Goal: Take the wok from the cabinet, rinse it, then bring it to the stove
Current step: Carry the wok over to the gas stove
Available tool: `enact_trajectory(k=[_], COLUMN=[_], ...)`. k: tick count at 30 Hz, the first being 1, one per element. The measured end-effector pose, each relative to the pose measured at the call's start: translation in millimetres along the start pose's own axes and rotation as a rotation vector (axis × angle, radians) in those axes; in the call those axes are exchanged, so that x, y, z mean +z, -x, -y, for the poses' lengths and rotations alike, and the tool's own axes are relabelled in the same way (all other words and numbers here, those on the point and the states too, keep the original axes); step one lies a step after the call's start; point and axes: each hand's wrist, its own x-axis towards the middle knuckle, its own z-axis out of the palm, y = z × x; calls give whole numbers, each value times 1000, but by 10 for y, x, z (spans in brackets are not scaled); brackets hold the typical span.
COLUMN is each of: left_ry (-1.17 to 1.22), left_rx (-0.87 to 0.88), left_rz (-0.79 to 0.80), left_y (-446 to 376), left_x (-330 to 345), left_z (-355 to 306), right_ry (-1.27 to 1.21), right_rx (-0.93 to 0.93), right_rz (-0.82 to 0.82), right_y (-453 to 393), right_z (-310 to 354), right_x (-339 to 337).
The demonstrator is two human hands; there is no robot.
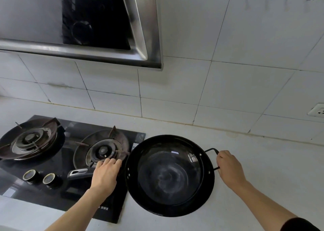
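Black wok (pixel 169 175) hangs between both grips, right hand (pixel 230 167) clenched round its loop handle, left hand (pixel 105 173) seemingly grasping the long handle, burner (pixel 103 151) just beyond the left grip: last step, probably needing a leftward shift.

The wok (pixel 169 175) is glossy black inside, with pale grey swirl marks across its bottom. The stove (pixel 70 162) is black glass with rust-brown burner rings. The worktop (pixel 263 160) is pale grey, the wall tiles (pixel 228 90) white with dark grout lines.
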Motion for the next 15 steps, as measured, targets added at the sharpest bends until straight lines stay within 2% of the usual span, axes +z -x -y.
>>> enact_trajectory(k=[6,15], left_ry=[52,96], left_rx=[18,8], left_rz=[34,88], left_y=[232,350], left_x=[240,239], left_z=[-15,-15], right_ry=[-3,-211], right_rx=[8,16], right_rz=[16,16], right_y=[-68,-68], right_z=[26,155], right_x=[98,72])
